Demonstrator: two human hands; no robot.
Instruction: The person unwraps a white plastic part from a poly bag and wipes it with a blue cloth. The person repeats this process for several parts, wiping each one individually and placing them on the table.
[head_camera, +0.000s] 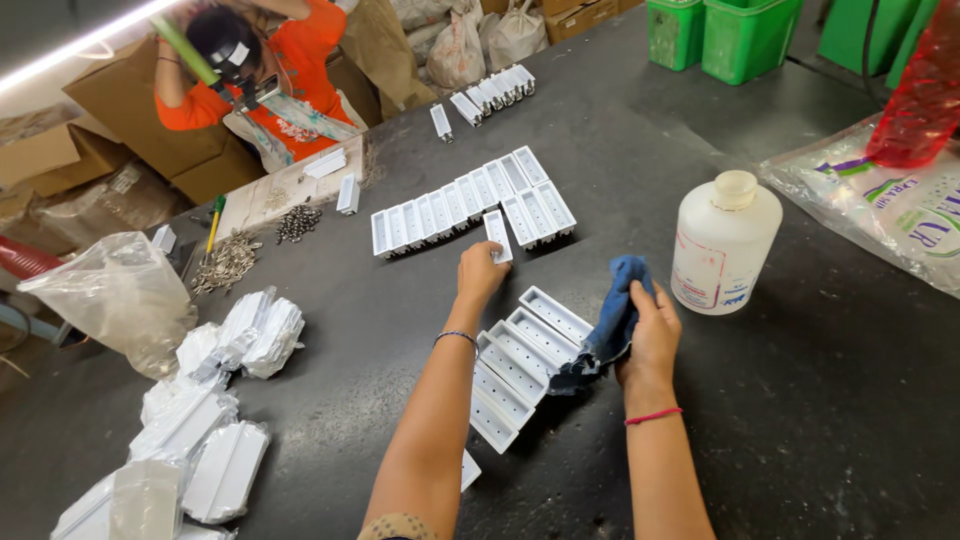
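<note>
So the left hand (482, 272) is pinched shut around one white plastic tray piece (497, 234), setting it down at the near end of the long row of white trays (470, 200) out in the middle of the table (800, 420). The right hand (652, 335) is closed around a blue cloth (615, 320), bunched up and resting on the table just beside a second group of trays (520, 365) that sits close to the near edge, right between the two forearms.

My read: this is a wipe-and-line-up step, with one piece going into the finished row. The next move probably calls for picking a tray off the near group and bringing the cloth to it, so the left hand has to come back across without bumping the row.

Around it: a white plastic bottle (722, 245) stands upright just right of the cloth, close enough to get knocked. Bagged white parts (215, 400) pile up along the left edge, with a crumpled clear bag (115, 295) and a scatter of small metal bits (228, 260) past them. Green bins (725, 35) sit at the far edge, a printed plastic sack (890, 210) at the right edge, and a person in an orange top (290, 70) works at the far left corner, well away.
</note>
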